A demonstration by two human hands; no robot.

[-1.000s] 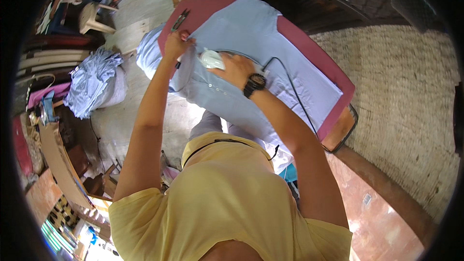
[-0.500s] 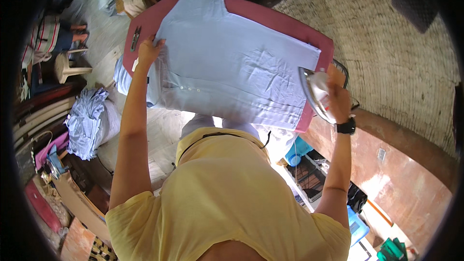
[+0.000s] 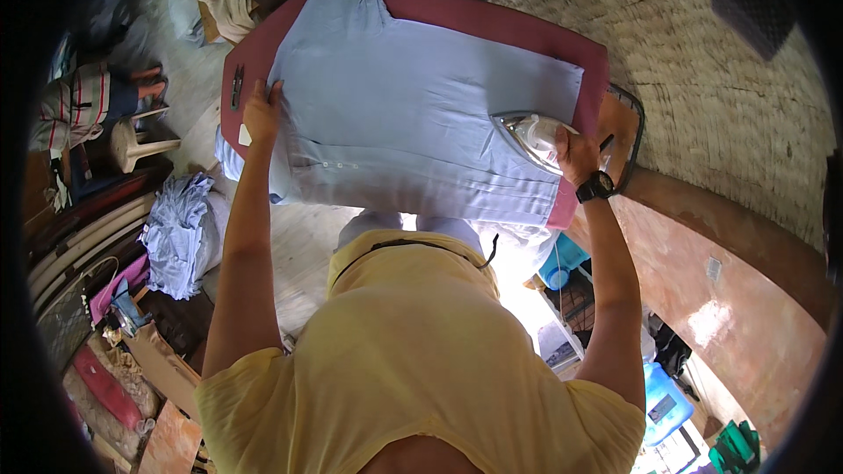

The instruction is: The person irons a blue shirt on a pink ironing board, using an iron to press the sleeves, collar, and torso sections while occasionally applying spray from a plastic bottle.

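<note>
A light blue shirt (image 3: 378, 105) lies spread over a maroon ironing board (image 3: 500, 26). Several small buttons show near its close edge, and light creases run across its right half. My right hand (image 3: 577, 156) is closed around the handle of a steam iron (image 3: 537, 140). The iron's soleplate lies on the right part of the shirt, its tip pointing left and away from me. At the shirt's left edge rests my left hand (image 3: 261, 114), with thumb and fingers apart. Just beyond that hand, dark thread snips (image 3: 237, 86) lie on the board.
A dark metal frame (image 3: 634, 136) juts from the board's right end. Crumpled blue clothes (image 3: 180, 233) are heaped at the left, below a plastic stool (image 3: 132, 147). Another person's feet (image 3: 151, 83) show far left. A woven mat (image 3: 676, 79) covers the right side.
The iron has moved left from the shirt's right edge onto the cloth, and the creases there look flatter. My left hand remains at the shirt's left edge. The whole view has shifted slightly.
</note>
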